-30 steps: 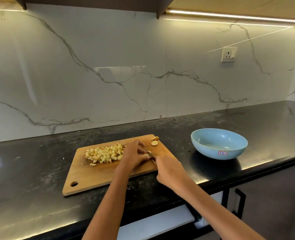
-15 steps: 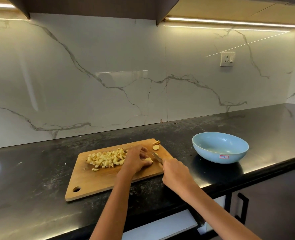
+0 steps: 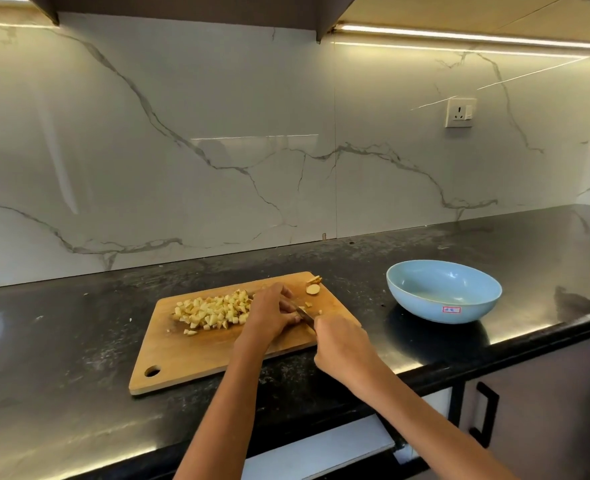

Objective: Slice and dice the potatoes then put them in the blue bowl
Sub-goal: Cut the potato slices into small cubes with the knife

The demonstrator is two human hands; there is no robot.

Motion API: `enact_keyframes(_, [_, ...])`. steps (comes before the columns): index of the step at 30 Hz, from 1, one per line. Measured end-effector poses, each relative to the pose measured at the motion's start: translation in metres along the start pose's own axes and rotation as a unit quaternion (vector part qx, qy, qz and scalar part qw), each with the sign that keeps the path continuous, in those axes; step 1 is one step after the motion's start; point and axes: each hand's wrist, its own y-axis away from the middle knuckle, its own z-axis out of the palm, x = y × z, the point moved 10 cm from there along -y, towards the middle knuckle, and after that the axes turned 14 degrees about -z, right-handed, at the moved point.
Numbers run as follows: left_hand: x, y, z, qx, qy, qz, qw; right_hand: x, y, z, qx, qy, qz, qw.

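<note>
White marble-veined wall behind black countertop; socket on it; light strip glowing under cabinets.

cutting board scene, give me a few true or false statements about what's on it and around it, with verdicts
1. The blue bowl holds diced potato. False: it looks empty.
2. The diced potato pile lies on the cutting board. True.
3. The right hand holds a knife. True.
4. The bowl sits left of the board. False: it sits to the right.
5. The left hand rests on the board beside the blade. True.
</note>
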Motion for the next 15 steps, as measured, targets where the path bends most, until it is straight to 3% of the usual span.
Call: enact_keyframes(15, [-0.002,0.000,-0.003,0.008,-0.004,-0.010,1.000,-0.004,0.005,0.002,0.004,0.028,-0.013,1.000])
